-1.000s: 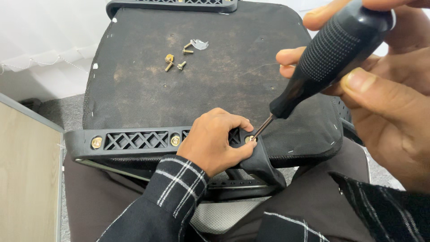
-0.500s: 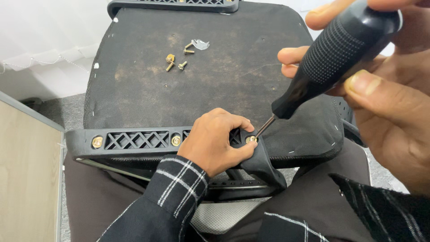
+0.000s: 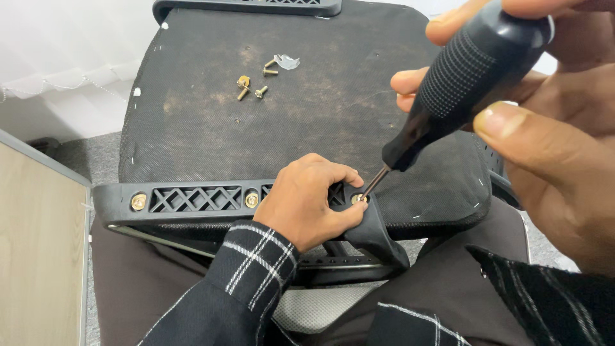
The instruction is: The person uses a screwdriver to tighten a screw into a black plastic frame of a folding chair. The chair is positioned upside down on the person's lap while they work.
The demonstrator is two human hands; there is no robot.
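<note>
Head view. Upturned chair seat point(image 3: 211, 122) lies across the lap, underside up. A black bracket point(image 3: 192, 200) runs along its near edge, with brass screws seated at two points point(image 3: 138, 202) point(image 3: 252, 200).

Left hand point(image 3: 311, 202) is clenched around the bracket's right end, thumb and forefinger pinching just beside a third screw point(image 3: 357, 198). Right hand point(image 3: 544, 134) is wrapped round the handle of a screwdriver point(image 3: 461, 83), close to the camera; the shaft slants down-left and the tip sits on that screw head, touching it beside the left fingertips.

Step in hand, as judged: driving the third bracket screw. Whether it is going in or coming out cannot be told from this frame. The next move would call for keeping the tip square in the head and the bracket steady under the left grip, since a slip would land on the fingers.

Spare screws point(image 3: 253, 83) lie loose mid-seat, well apart from both hands, beside a scrap of clear plastic point(image 3: 286, 61).
</note>
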